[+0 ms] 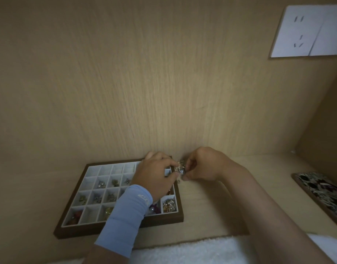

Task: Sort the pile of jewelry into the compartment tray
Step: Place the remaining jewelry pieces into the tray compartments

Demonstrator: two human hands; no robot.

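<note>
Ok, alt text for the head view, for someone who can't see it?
A person's left hand and right hand pinch a silvery jewelry cluster between them, at the far right corner of a brown compartment tray with several cells already filled. A blue sleeve covers the left forearm.

L forearm [125, 206] hides tray [87, 228] mid compartments; jewelry cluster [181, 169] too blurry to ID; phone [320, 189] cut off R.
</note>
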